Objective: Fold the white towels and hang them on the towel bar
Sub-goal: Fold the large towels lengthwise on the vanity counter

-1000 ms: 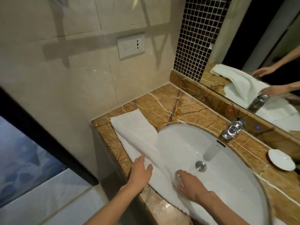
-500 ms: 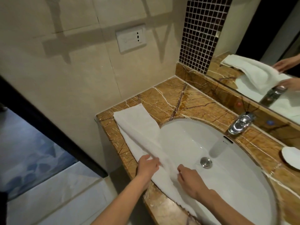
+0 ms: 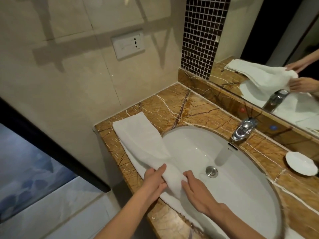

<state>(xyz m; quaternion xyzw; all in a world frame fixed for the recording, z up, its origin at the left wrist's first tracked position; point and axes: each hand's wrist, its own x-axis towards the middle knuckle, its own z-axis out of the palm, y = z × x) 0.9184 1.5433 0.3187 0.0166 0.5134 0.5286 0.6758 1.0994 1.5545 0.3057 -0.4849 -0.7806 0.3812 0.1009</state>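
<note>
A white towel [image 3: 138,135] lies along the left edge of the brown marble counter [image 3: 198,111], partly folded lengthwise, its near end draped over the rim of the white sink [image 3: 241,187]. My left hand [image 3: 153,178] grips the raised fold of the towel from the left, thumb on top. My right hand [image 3: 195,188] grips the same bunched fold from the right. The fold is lifted a little off the counter between the two hands. No towel bar is in view.
A chrome faucet [image 3: 244,129] stands behind the sink, with a drain plug [image 3: 211,171] in the bowl. A small white dish [image 3: 301,163] sits on the counter at right. A mirror [image 3: 276,49] reflects the towel and hands. A wall socket [image 3: 128,44] is above.
Both hands have closed in on the towel's middle and lifted a fold of it; earlier they lay flatter on the cloth near the counter edge. The head camera has moved closer.
</note>
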